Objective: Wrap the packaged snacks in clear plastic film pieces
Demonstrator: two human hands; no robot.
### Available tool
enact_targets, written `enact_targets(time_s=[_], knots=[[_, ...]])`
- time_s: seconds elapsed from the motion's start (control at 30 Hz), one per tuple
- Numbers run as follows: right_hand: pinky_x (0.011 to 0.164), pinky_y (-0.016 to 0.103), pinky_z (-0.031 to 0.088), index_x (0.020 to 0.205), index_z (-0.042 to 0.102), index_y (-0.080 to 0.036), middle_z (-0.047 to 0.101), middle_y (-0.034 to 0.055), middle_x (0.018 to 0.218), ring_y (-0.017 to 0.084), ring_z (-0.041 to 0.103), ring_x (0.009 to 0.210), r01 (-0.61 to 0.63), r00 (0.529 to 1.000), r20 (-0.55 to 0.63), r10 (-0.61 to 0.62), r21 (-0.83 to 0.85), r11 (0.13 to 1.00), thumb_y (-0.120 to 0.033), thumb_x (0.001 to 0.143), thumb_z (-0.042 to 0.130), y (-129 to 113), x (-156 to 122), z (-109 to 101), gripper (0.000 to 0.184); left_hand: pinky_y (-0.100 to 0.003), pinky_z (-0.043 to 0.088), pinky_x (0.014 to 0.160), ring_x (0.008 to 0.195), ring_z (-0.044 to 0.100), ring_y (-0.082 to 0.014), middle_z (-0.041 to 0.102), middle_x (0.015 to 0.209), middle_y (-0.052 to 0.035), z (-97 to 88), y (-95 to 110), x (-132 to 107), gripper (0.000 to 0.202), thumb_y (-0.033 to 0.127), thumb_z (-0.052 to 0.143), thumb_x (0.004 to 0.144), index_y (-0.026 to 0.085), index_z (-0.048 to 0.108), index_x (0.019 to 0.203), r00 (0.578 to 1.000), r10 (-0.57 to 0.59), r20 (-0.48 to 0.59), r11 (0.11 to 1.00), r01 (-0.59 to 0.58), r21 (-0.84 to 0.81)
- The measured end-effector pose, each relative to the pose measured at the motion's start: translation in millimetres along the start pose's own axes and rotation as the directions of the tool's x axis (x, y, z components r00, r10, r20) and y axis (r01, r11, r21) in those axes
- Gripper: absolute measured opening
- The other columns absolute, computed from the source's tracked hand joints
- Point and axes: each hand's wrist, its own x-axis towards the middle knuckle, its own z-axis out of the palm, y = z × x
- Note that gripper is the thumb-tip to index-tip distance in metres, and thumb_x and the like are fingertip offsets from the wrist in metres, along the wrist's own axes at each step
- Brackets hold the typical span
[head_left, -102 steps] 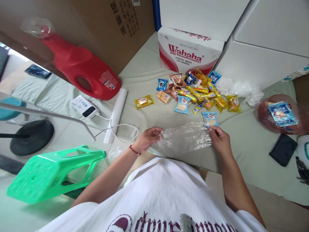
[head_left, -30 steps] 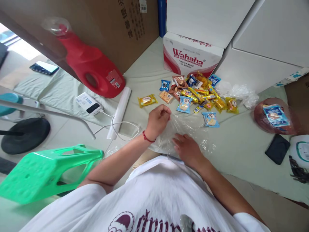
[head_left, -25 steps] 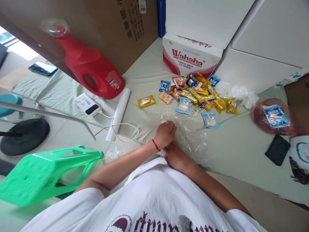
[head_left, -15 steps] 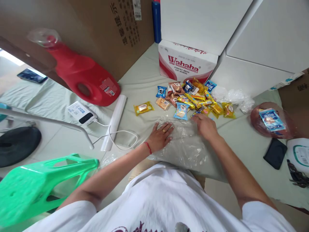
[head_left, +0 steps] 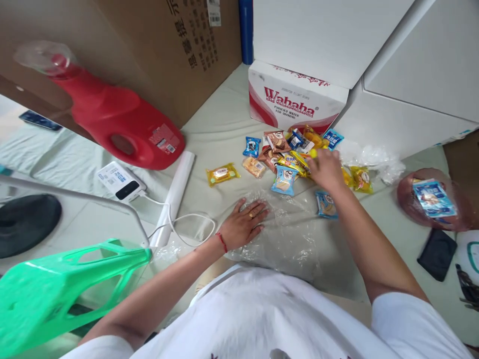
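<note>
My left hand (head_left: 245,222) lies flat, fingers spread, on the left end of a clear plastic bag (head_left: 295,237) spread on the pale green sheet in front of me. Beyond the bag, my right hand (head_left: 325,169) reaches into a pile of small snack packets (head_left: 284,154), and its fingers curl around a yellow packet (head_left: 312,152) in the pile. A blue packet (head_left: 325,204) lies by my right wrist. One yellow packet (head_left: 222,174) lies apart to the left of the pile.
A red jug (head_left: 123,124) and a large cardboard box (head_left: 149,40) stand at left, a Wahaha carton (head_left: 295,99) and white cabinets (head_left: 392,75) behind. A power bank (head_left: 119,179), a white roll (head_left: 174,194), a green stool (head_left: 56,294), crumpled plastic (head_left: 370,157), a reddish bag (head_left: 434,199) and a black wallet (head_left: 436,254) lie around.
Both hands smoothed the clear bag flat on the sheet. My left hand stayed pressed on it while my right hand moved up and right into the snack pile.
</note>
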Motion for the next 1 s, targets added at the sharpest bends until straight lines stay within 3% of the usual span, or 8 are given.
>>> enact_targets(time_s=[0.13, 0.3, 0.43, 0.6, 0.7, 0.83, 0.9, 1.0], knots=[[0.104, 0.048, 0.041, 0.15, 0.047, -0.012, 0.051, 0.0244, 0.141, 0.041, 0.048, 0.126, 0.052, 0.959, 0.281, -0.039, -0.041, 0.998, -0.045, 0.09, 0.069, -22.8, 33.8, 15.3, 0.072, -0.059, 0.011, 0.131, 0.156, 0.037, -0.0283, 0.042, 0.167, -0.0095, -0.8, 1.4, 0.1, 0.055, 0.042, 0.04, 0.108, 0.027, 0.042, 0.161, 1.0, 0.001, -0.001, 1.0, -0.001, -0.009], [0.102, 0.049, 0.044, 0.144, 0.05, -0.01, 0.055, 0.0255, 0.136, 0.04, 0.051, 0.126, -0.052, 0.968, 0.24, 0.069, -0.074, 0.996, -0.05, 0.095, 0.064, -40.5, 31.3, 23.1, 0.064, -0.06, 0.011, 0.13, 0.156, 0.037, -0.0292, 0.043, 0.167, -0.0104, 0.3, 2.5, 0.9, 0.055, 0.042, 0.039, 0.108, 0.026, 0.043, 0.161, 1.0, -0.01, -0.01, 1.0, 0.01, 0.0], [0.1, 0.046, 0.045, 0.137, 0.054, -0.006, 0.059, 0.0267, 0.129, 0.037, 0.057, 0.12, -0.072, 0.966, 0.242, 0.092, -0.092, 0.993, -0.034, 0.098, 0.057, -41.6, 20.3, 13.4, 0.049, -0.059, 0.01, 0.13, 0.156, 0.037, -0.0282, 0.043, 0.167, -0.0106, 1.6, 2.2, 1.2, 0.054, 0.045, 0.036, 0.109, 0.024, 0.046, 0.159, 1.0, -0.001, -0.013, 1.0, 0.001, 0.003], [0.103, 0.051, 0.044, 0.148, 0.047, -0.008, 0.056, 0.0244, 0.132, 0.039, 0.054, 0.122, 0.102, 0.992, 0.068, -0.102, 0.013, 0.995, -0.033, 0.096, 0.055, -24.3, -35.7, -29.3, 0.058, -0.058, 0.011, 0.131, 0.156, 0.037, -0.0283, 0.044, 0.166, -0.0095, 3.1, 2.3, 2.0, 0.054, 0.044, 0.04, 0.108, 0.028, 0.045, 0.159, 0.999, -0.002, -0.043, 1.0, 0.001, -0.027], [0.101, 0.047, 0.047, 0.153, 0.041, -0.015, 0.057, 0.0192, 0.132, 0.034, 0.055, 0.119, 0.331, 0.933, 0.061, -0.354, 0.232, 0.914, -0.034, 0.097, 0.053, -30.0, -91.0, -43.4, 0.06, -0.059, 0.01, 0.131, 0.156, 0.037, -0.0293, 0.043, 0.166, -0.0103, 3.0, 2.2, 2.2, 0.055, 0.043, 0.043, 0.107, 0.028, 0.045, 0.159, 0.999, 0.0, -0.04, 0.998, -0.003, -0.057], [0.1, 0.046, 0.047, 0.152, 0.045, -0.014, 0.058, 0.0196, 0.134, 0.033, 0.055, 0.118, 0.441, 0.849, 0.185, -0.495, 0.27, 0.856, -0.022, 0.095, 0.052, -62.4, -150.4, -13.8, 0.058, -0.06, 0.007, 0.13, 0.156, 0.036, -0.0314, 0.043, 0.166, -0.0125, 0.5, 0.7, 0.8, 0.06, 0.039, 0.049, 0.103, 0.026, 0.042, 0.161, 1.0, -0.008, -0.021, 0.997, 0.007, -0.08], [0.104, 0.049, 0.044, 0.152, 0.046, -0.012, 0.058, 0.0208, 0.14, 0.035, 0.053, 0.123, 0.444, 0.847, 0.226, -0.481, 0.196, 0.874, -0.017, 0.095, 0.051, -76.4, -163.9, 11.6, 0.058, -0.061, 0.004, 0.13, 0.157, 0.035, -0.0317, 0.042, 0.167, -0.0125, -2.0, -1.7, -1.0, 0.064, 0.037, 0.051, 0.101, 0.025, 0.039, 0.162, 1.0, -0.017, -0.016, 0.996, 0.015, -0.085], [0.113, 0.053, 0.037, 0.157, 0.043, -0.011, 0.055, 0.0213, 0.147, 0.036, 0.049, 0.131, 0.427, 0.863, 0.229, -0.451, 0.148, 0.892, -0.024, 0.1, 0.05, -85.1, -169.6, 38.1, 0.059, -0.062, 0.0, 0.13, 0.157, 0.034, -0.0313, 0.042, 0.167, -0.0128, -7.1, -6.4, -7.3, 0.066, 0.041, 0.049, 0.101, 0.023, 0.036, 0.163, 0.999, -0.035, -0.006, 0.995, 0.034, -0.092]])
